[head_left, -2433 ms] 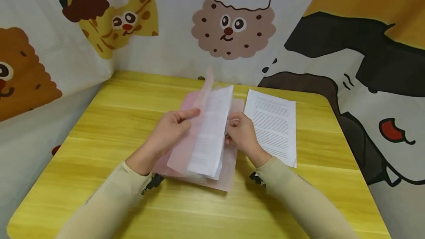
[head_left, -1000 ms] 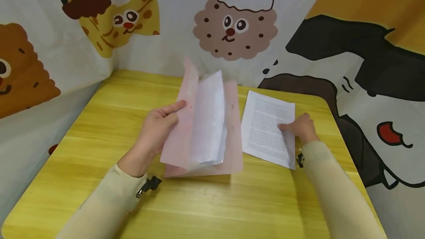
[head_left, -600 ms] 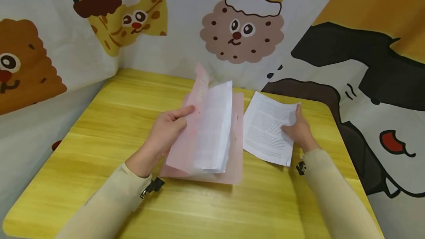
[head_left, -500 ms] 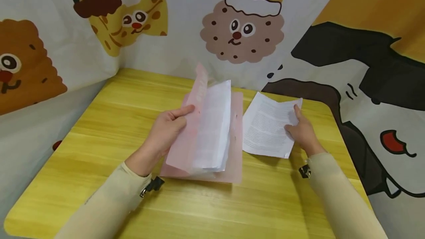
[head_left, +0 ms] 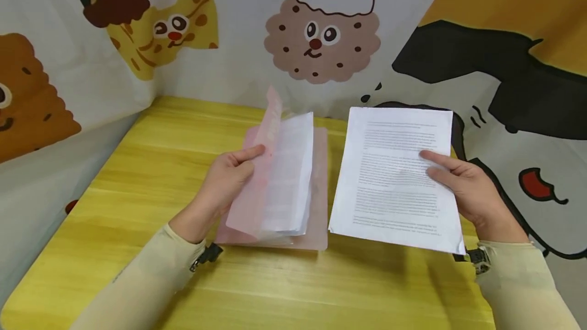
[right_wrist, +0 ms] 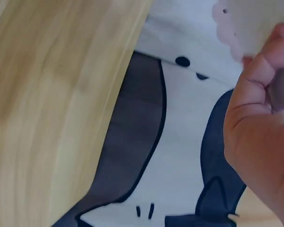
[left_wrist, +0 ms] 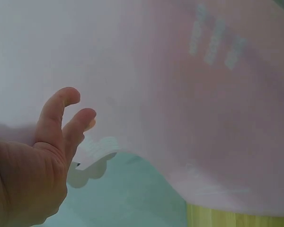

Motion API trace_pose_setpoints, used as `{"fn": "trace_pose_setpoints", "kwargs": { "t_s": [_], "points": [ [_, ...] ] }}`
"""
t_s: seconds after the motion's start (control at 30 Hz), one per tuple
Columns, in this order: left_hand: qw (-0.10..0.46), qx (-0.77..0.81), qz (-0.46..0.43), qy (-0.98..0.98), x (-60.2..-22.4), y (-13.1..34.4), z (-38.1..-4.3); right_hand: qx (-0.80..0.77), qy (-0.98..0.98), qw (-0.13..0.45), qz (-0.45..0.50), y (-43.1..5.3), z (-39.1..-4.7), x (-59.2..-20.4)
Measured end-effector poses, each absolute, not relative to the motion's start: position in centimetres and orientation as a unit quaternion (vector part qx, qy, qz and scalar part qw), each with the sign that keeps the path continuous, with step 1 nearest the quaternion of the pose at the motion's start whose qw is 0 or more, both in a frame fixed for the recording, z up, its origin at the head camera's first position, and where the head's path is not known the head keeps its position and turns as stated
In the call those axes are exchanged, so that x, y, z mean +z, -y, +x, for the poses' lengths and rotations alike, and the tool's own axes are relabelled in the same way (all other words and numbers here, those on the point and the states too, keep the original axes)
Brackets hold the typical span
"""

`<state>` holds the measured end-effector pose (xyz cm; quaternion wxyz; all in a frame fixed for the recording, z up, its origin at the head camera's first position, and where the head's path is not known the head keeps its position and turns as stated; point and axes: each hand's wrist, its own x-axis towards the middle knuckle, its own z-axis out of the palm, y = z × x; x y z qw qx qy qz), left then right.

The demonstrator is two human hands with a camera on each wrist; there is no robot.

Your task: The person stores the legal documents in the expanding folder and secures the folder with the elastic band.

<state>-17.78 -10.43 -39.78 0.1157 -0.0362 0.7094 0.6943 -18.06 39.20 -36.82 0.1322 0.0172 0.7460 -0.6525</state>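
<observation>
A pink folder point(head_left: 245, 202) lies raised open on the table, with white sheets point(head_left: 291, 177) in a clear sleeve inside. My left hand point(head_left: 220, 185) pinches its lifted cover between thumb and fingers; the left wrist view shows that hand point(left_wrist: 40, 165) against the pale pink cover point(left_wrist: 208, 118). To the right, printed paper point(head_left: 399, 177) is held up off the table, text facing me. My right hand point(head_left: 479, 195) grips its right edge, thumb and index finger on the printed face, other fingers hidden behind. In the right wrist view the right hand point(right_wrist: 260, 127) is partly cut off.
The yellow wood-grain table point(head_left: 137, 177) ends at a cloth point(head_left: 238, 75) printed with cartoon food and animals, hanging behind and at both sides. Each wrist wears a small dark camera mount, such as the left mount point(head_left: 206, 257).
My right hand left the folder, reached the printed paper on the table, took its right edge and lifted it upward and toward me. My left hand keeps hold of the folder cover.
</observation>
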Motion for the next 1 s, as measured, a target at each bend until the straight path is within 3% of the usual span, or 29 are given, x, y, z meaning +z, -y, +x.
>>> {"fn": "trace_pose_setpoints", "kwargs": {
  "t_s": [0.4,0.7,1.0],
  "points": [
    [0.112,0.673,-0.023,-0.73,-40.1,10.2,-17.9,-0.575,-0.764,0.293,-0.003,-38.7,-18.6,-38.7],
    [0.116,0.677,-0.02,-0.726,-40.3,9.7,-17.6,-0.511,-0.801,0.302,-0.082,-35.0,-21.2,-39.2],
    [0.13,0.66,-0.021,-0.74,-40.2,9.6,-17.6,-0.484,-0.82,0.298,-0.073,-33.7,-22.8,-38.1]
  ]
}}
